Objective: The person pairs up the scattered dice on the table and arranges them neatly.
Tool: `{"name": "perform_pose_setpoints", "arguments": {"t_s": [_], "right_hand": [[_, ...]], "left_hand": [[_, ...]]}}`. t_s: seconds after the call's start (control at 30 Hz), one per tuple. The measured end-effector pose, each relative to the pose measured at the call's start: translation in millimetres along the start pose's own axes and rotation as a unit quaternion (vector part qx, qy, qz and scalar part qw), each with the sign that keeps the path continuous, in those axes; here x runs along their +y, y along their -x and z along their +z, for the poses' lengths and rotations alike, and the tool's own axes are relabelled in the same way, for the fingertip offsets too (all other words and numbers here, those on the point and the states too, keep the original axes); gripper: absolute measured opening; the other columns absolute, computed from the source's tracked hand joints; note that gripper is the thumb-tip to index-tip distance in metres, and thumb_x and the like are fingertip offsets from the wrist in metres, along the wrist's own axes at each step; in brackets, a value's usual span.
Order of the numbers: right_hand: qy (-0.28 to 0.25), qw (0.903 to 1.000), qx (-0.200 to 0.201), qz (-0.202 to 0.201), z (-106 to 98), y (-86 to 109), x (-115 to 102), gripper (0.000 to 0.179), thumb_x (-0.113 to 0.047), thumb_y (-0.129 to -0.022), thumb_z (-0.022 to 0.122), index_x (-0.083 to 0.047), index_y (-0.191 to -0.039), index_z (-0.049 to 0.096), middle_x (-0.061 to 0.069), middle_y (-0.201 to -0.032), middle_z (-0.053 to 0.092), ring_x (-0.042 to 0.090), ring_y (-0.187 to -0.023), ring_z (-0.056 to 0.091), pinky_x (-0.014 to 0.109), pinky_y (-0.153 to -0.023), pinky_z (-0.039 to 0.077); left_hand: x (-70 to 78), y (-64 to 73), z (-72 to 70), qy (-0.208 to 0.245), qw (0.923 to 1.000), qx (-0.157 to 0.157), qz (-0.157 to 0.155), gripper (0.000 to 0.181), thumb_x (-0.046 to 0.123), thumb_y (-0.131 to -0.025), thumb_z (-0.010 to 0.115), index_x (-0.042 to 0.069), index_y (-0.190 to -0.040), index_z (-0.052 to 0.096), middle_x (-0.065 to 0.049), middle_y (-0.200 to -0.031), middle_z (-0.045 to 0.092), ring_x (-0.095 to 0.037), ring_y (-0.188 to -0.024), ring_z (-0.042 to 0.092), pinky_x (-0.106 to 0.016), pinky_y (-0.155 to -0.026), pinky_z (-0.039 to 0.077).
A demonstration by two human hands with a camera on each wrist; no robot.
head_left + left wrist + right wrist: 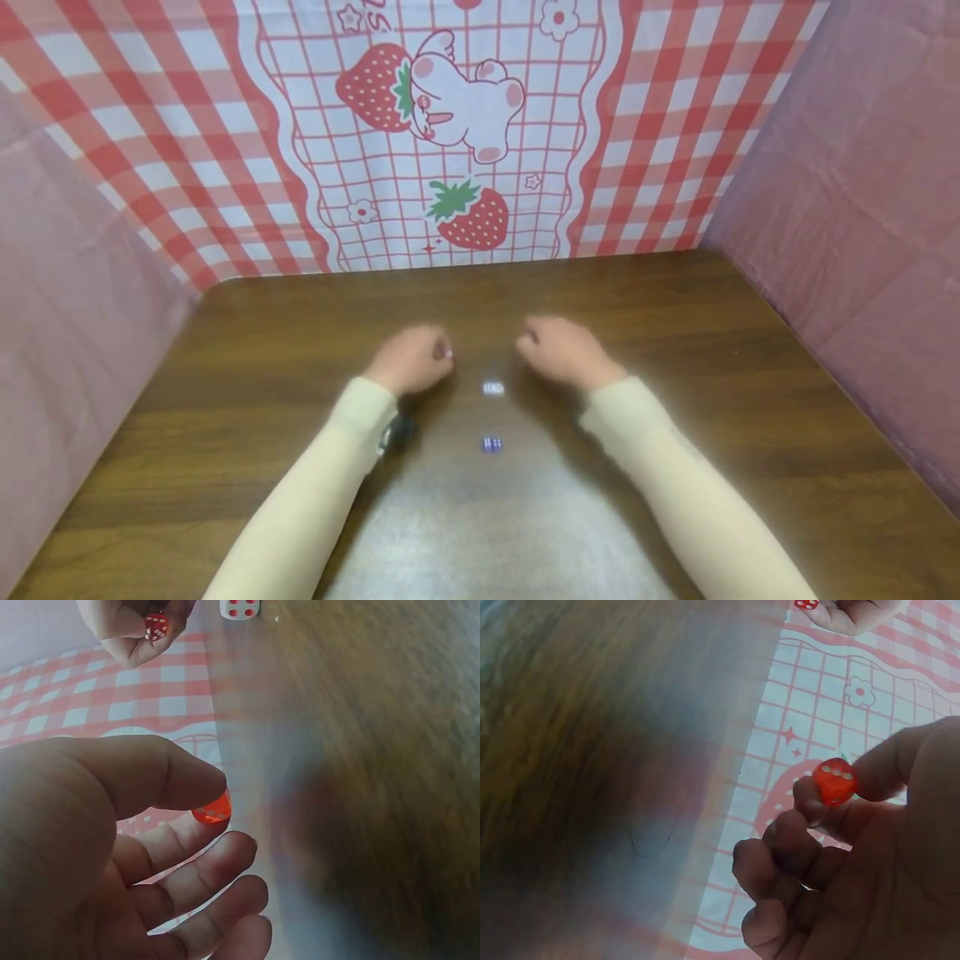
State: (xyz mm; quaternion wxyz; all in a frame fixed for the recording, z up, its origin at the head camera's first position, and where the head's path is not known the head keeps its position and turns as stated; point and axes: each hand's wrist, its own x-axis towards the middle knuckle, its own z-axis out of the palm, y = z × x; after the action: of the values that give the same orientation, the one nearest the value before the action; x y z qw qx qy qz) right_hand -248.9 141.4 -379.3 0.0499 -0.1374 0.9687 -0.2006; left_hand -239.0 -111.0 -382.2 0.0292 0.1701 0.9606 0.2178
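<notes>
My left hand [412, 357] is held over the table, left of the middle, pinching a translucent red die [213, 807] between thumb and index finger. Opposite it, right of the middle, my right hand [566, 350] pinches another red die [835, 781] with white pips in the same way. Both dice are nearly hidden by the fingers in the head view. Between the hands and slightly nearer lie white dice [492, 387]; red pips show on a white die [240, 608] in the left wrist view. Closer to me sit blue dice [492, 444] with pale pips.
The brown wooden table [637, 292] has a bright sheen in front. A red-and-white checked cloth [660, 125] with strawberries hangs along its back edge. Pink cloths [862, 183] hang at both sides. A dark object [396, 433] is at the left wrist.
</notes>
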Motion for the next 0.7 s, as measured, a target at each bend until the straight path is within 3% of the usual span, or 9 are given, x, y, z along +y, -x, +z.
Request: {"name": "perform_pose_setpoints", "arguments": {"t_s": [0.1, 0.23, 0.3, 0.37, 0.47, 0.7], "right_hand": [[0.004, 1.0, 0.007, -0.003, 0.1, -1.7, 1.1, 0.048, -0.04, -0.094, 0.04, -0.01, -0.129, 0.052, 0.011, -0.131, 0.055, 0.03, -0.12, 0.051, 0.051, -0.102, 0.04], [-0.007, 0.9998, 0.018, 0.003, 0.6, -2.5, 2.4, 0.051, -0.04, -0.096, 0.038, -0.009, -0.135, 0.048, 0.012, -0.139, 0.049, 0.03, -0.125, 0.048, 0.05, -0.107, 0.035], [-0.019, 0.9996, 0.018, 0.009, 0.4, -2.6, 3.0, 0.046, -0.038, -0.095, 0.042, -0.008, -0.127, 0.052, 0.013, -0.129, 0.056, 0.029, -0.113, 0.055, 0.05, -0.099, 0.043], [-0.023, 0.9994, 0.023, 0.012, 0.1, -2.6, 3.4, 0.031, -0.034, -0.092, 0.051, -0.011, -0.111, 0.056, 0.01, -0.108, 0.062, 0.025, -0.092, 0.06, 0.044, -0.084, 0.051], [-0.029, 0.9991, 0.03, 0.003, -1.2, -3.6, 3.8, 0.011, -0.025, -0.087, 0.061, -0.017, -0.09, 0.055, 0.003, -0.082, 0.058, 0.019, -0.072, 0.056, 0.034, -0.066, 0.051], [-0.05, 0.997, 0.054, -0.024, -3.7, -5.7, 4.4, 0.01, -0.019, -0.083, 0.07, -0.019, -0.09, 0.064, -0.004, -0.086, 0.062, 0.014, -0.08, 0.06, 0.035, -0.074, 0.054]], "left_hand": [[-0.3, 0.2, -1.8, 0.007, 1.0, 0.004, -0.001, 0.017, 0.025, -0.081, 0.067, 0.019, -0.096, 0.062, 0.005, -0.089, 0.062, -0.014, -0.081, 0.059, -0.034, -0.074, 0.053], [-2.3, -0.2, -3.6, 0.011, 0.9999, 0.009, -0.003, 0.017, 0.026, -0.082, 0.067, 0.019, -0.096, 0.062, 0.005, -0.089, 0.062, -0.013, -0.081, 0.058, -0.034, -0.074, 0.052], [-3.1, -0.7, -4.1, 0.011, 0.9999, 0.009, -0.005, 0.016, 0.026, -0.081, 0.067, 0.019, -0.096, 0.062, 0.006, -0.088, 0.062, -0.013, -0.08, 0.058, -0.034, -0.074, 0.052], [-3.9, -1.1, -4.4, 0.012, 0.9999, 0.008, -0.006, 0.017, 0.026, -0.081, 0.067, 0.019, -0.096, 0.062, 0.006, -0.088, 0.062, -0.013, -0.081, 0.058, -0.034, -0.075, 0.052], [-5.0, -1.3, -5.2, 0.014, 0.9998, 0.008, -0.008, 0.016, 0.026, -0.081, 0.068, 0.02, -0.095, 0.062, 0.006, -0.088, 0.062, -0.013, -0.081, 0.058, -0.034, -0.075, 0.052], [-9.4, -2.9, -5.7, 0.02, 0.9997, 0.014, -0.007, 0.015, 0.027, -0.08, 0.07, 0.021, -0.092, 0.063, 0.007, -0.086, 0.062, -0.012, -0.08, 0.059, -0.033, -0.075, 0.053]]}}
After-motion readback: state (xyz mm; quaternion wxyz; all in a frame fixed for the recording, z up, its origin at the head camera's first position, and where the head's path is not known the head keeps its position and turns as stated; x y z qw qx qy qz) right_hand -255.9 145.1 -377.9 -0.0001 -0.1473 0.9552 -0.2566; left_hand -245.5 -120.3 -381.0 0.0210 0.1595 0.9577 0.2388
